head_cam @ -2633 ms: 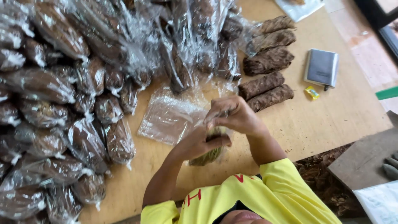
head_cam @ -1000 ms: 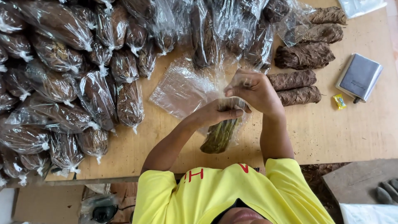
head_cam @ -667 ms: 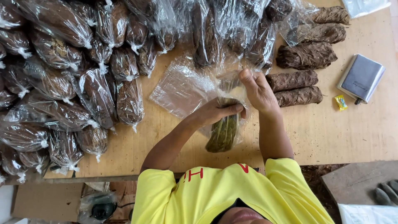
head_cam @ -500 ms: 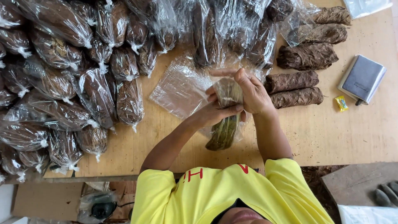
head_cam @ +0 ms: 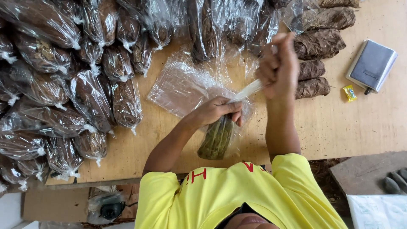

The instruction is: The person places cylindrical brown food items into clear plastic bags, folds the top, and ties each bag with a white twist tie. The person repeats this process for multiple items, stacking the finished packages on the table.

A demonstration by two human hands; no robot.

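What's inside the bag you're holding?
A green-brown leaf bundle fills the clear bag. The left hand covers its top; the right hand pulls the bag's twisted neck.

Your bagged bundles (head_cam: 63,85) crowd the frame's left and top; unwrapped bundles (head_cam: 316,63) lie upper right, notebook (head_cam: 373,64) beyond them.

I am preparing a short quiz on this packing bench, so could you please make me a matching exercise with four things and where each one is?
Things:
1. greenish leaf roll
2. grey notebook
3. small yellow packet
4. flat clear bags

Places or states:
A. lying empty on the table beyond the hands
B. at the table's far right side
C. inside a clear bag, gripped at the neck by the left hand
D. on the wood just beside the notebook's lower corner

Pairs: 1-C, 2-B, 3-D, 4-A
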